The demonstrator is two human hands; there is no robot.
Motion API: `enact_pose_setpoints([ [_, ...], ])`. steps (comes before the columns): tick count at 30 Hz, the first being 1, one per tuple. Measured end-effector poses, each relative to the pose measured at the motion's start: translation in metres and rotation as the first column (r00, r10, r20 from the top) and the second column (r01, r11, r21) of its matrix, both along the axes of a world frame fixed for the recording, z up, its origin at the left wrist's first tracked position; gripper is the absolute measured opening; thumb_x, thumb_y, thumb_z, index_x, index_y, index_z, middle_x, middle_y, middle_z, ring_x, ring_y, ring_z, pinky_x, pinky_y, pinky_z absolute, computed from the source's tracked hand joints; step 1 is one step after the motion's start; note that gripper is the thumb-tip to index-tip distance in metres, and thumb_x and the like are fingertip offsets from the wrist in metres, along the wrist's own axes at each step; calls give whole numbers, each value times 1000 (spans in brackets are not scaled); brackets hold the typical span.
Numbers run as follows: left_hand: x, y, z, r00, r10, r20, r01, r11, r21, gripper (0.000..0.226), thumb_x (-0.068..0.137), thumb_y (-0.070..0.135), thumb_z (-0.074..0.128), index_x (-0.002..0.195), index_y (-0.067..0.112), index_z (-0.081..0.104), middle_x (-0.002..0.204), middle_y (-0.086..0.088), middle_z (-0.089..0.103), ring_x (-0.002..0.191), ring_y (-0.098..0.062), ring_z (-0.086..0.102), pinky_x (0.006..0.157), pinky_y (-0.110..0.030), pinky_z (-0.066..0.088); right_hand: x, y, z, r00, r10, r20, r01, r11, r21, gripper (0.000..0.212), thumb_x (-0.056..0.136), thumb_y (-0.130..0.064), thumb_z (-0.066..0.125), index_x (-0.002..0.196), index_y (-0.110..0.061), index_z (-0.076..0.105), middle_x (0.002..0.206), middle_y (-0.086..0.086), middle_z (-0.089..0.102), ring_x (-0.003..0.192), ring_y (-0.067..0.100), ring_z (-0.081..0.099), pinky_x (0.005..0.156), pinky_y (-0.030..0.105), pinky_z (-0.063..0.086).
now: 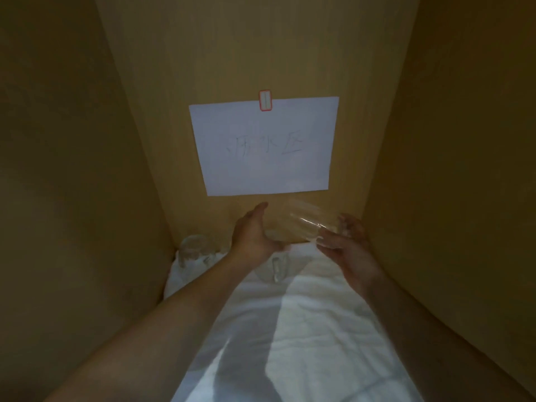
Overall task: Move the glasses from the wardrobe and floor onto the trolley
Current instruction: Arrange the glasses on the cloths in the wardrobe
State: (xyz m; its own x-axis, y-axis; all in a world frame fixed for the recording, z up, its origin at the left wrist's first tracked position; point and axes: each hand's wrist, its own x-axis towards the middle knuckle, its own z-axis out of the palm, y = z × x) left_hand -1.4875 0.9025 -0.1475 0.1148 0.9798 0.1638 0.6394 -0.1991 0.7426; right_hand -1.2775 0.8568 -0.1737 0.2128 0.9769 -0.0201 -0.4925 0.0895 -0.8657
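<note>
Hands both reaching deep into the wardrobe point(87, 140), forearms stretched out over a white cloth point(290, 329). Left hand point(255, 236) cups one end of a clear glass point(298, 224), right hand point(345, 245) curls its fingers round the other end, so it's tipped sideways in the air just under a taped-up sheet of paper point(265, 146). More glasses point(193, 249) sit in the back left corner

Sign: a white paper sheet point(265, 147) hangs on the back wall of the wardrobe point(203, 53).
Writing: faint pencil marks in Chinese, about three signs. The last looks like 区. The others are too faint to read.
Clip: a small red-edged tab point(264, 100) holds the paper's top edge. It has no words.
</note>
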Motion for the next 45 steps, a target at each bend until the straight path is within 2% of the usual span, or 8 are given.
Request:
enact_pose_setpoints([
  [3,2,18,-6,934,-96,-344,119,992,46,91,77,36,86,154,26,39,155,-7,41,142,-29,36,112,-32,37,7,6,6,883,-112,455,135,991,-19,70,67,16,82,118,-27,62,110,5,59,93,16,63,79,32,58],
  [6,9,32,-13,786,-231,-573,262,965,-30,79,86,38,75,155,30,37,162,-9,31,148,-29,29,118,-31,27,12,16,7,569,-100,817,168,986,4,79,66,2,90,134,-24,58,125,13,52,108,25,57,94,33,51],
  [9,20,41,-19,652,-299,-696,294,947,-131,77,86,44,71,154,32,37,159,-9,37,145,-28,36,118,-36,31,14,26,6,343,-34,939,125,992,-9,93,66,-9,92,145,-33,48,131,5,48,110,18,51,87,21,43],
  [13,27,52,-28,644,-315,-697,274,946,-175,58,86,27,67,142,30,54,127,-5,53,117,-29,56,97,-39,51,12,42,-3,160,44,986,40,998,-50,98,67,-16,93,149,-31,42,142,3,50,123,21,52,90,21,40],
  [20,31,66,-34,690,-217,-690,226,971,-80,34,84,42,70,113,24,71,119,-6,60,110,-24,60,89,-35,55,-4,69,-16,99,119,988,1,993,-120,93,73,-18,89,152,-25,40,148,9,44,134,25,46,107,30,41],
  [36,16,32,-17,722,-49,-690,143,986,80,54,92,53,61,136,20,56,135,-8,54,122,-28,54,92,-38,51,-12,56,-6,32,177,984,8,984,-177,102,79,-31,83,160,-31,20,149,10,38,136,31,39,110,36,39],
  [42,1,-2,-1,746,30,-666,96,984,152,58,91,54,62,140,23,55,133,-8,55,124,-29,51,95,-40,51,-28,30,-1,-244,36,969,18,999,-33,88,84,-40,72,157,-31,24,156,9,29,140,32,27,112,43,31],
  [45,-8,-19,1,759,58,-649,57,986,155,57,91,53,62,139,22,55,130,-8,57,122,-30,53,96,-41,51,-36,17,4,-265,-15,964,-27,1000,8,86,85,-41,70,157,-30,24,158,9,26,143,32,23,116,45,27],
])
